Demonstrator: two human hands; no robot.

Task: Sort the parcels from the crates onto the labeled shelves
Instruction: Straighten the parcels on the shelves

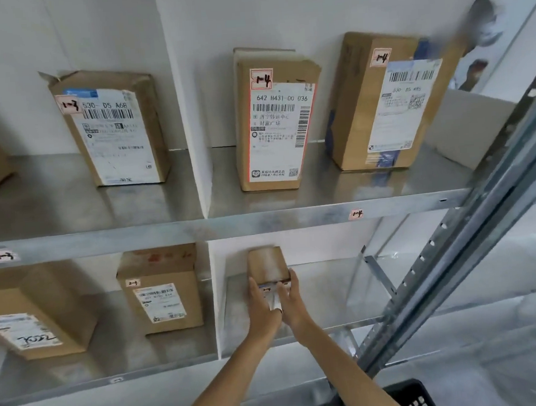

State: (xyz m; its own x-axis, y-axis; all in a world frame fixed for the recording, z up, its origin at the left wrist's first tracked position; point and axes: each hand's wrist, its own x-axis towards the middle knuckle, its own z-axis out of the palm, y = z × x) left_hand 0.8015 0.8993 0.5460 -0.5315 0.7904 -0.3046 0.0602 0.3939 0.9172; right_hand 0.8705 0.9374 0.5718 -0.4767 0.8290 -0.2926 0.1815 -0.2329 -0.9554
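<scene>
1. Crate (413,398): black, mesh-walled, in the bottom right corner; only part of it shows
2. Two bare forearms reach up from the bottom edge to the right bay of the lower shelf (330,293)
3. Left hand (262,304): grasps the parcel's left side, fingers lying up along that edge; right hand (291,299): grasps the right side, thumb across the front, fingers curled round the right edge; the two hands touch below the parcel
4. Parcel (268,264): small brown carton, upright, in that bay just right of the white divider (218,301); its front label is mostly hidden by the hands; whether its base rests on the shelf, I cannot tell
5. Left of the divider, same shelf: a tagged box (162,292) standing upright; nearer the left edge a bigger box (30,321), tilted back
6. Upper shelf (135,234): its front edge carries a tag 1-3 (2,255) at left and a tag 1-4 (355,214) at right
7. On it, left bay: one labelled carton (112,128) leaning back on the wall; right bay: a tall carton (277,123) and a wide carton (386,99), well apart, both marked 1-4
8. Steel post (455,269): perforated, slanting up the right side
</scene>
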